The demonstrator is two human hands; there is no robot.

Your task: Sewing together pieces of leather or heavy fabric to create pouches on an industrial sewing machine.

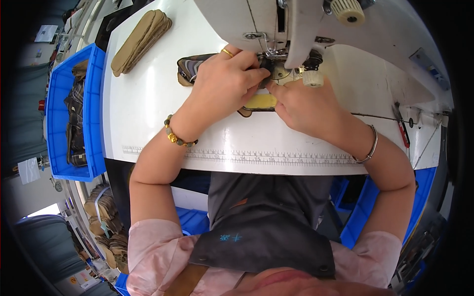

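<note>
A sewing machine (365,54) stands over the white table, its presser foot and needle area just beyond my hands. My left hand (222,81) lies over a striped, brown-edged fabric piece (189,70), its fingers pinched together on the work by the presser foot. A striped end of the piece sticks out left of that hand. My right hand (306,106) has its fingers curled, with thumb and index finger pressed on the same work from the right. Between the hands shows a yellow patch (260,101) with a dark edge. My fingertips and the dark cloth near the needle partly hide the seam.
A stack of tan insole-shaped pieces (141,42) lies at the far left of the table. A blue bin (94,113) with plaid cloth pieces stands beyond the left edge. A printed ruler (266,158) runs along the front. Red-handled snips (402,126) lie at the right.
</note>
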